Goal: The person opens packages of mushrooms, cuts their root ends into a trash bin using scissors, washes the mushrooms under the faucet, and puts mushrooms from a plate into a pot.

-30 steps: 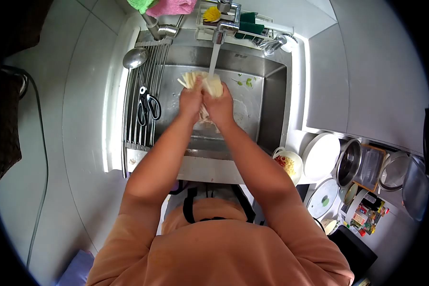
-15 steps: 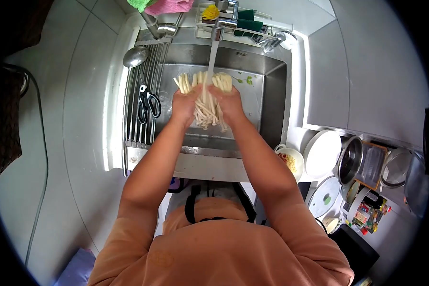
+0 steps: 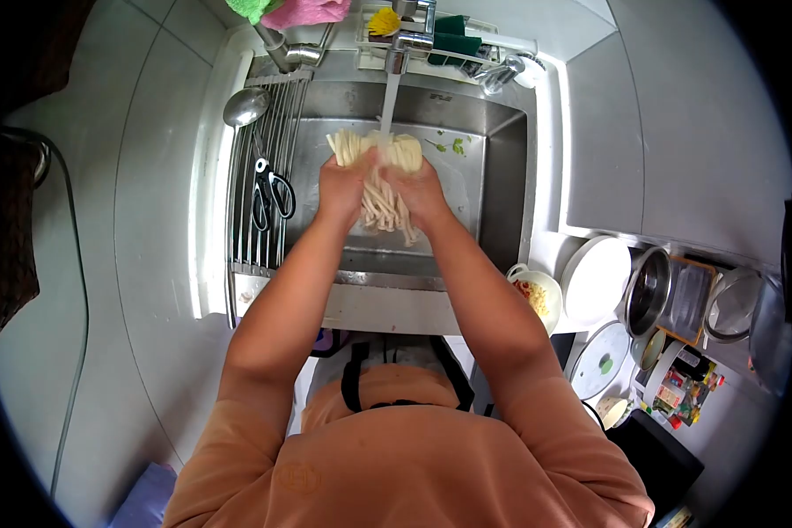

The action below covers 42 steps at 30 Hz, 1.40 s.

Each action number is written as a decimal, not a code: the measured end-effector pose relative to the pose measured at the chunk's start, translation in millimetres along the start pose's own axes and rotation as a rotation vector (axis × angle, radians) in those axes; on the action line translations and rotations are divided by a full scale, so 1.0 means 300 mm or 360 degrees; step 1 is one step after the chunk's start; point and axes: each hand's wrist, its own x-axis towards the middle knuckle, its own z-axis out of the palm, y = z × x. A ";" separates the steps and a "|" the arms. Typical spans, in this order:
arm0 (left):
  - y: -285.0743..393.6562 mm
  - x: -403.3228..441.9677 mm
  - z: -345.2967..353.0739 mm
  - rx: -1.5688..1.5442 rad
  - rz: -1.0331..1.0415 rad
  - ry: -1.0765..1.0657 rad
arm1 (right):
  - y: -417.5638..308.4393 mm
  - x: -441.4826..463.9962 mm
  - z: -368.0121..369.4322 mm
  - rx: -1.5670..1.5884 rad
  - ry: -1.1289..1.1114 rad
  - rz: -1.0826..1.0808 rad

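Observation:
A bunch of long, thin pale mushrooms (image 3: 387,202), enoki-like, is held between my two hands above the sink basin (image 3: 326,233). My left hand (image 3: 341,185) wraps its left side and my right hand (image 3: 421,189) its right side. Water from the faucet (image 3: 397,60) pours onto the middle of the bunch, between my thumbs. The cut ends stick up past my fingers, while stems with small caps hang down toward me. Most of my fingers are hidden behind the mushrooms.
Scissors (image 3: 271,189) and a ladle (image 3: 246,106) lie on the rack (image 3: 292,114) at left. Green leaf scraps (image 3: 457,146) rest in the basin. At right are a bowl of chopped food (image 3: 547,299), a white plate (image 3: 595,282), a metal pot (image 3: 648,292) and a lid (image 3: 600,361).
My hands have drawn slightly closer together, and the mushrooms between them are gathered into a tighter bunch. Water keeps running over them.

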 end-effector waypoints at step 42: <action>0.015 -0.002 -0.029 -0.0137 -0.0233 0.0122 | -0.012 0.019 0.020 -0.0152 0.0038 0.0172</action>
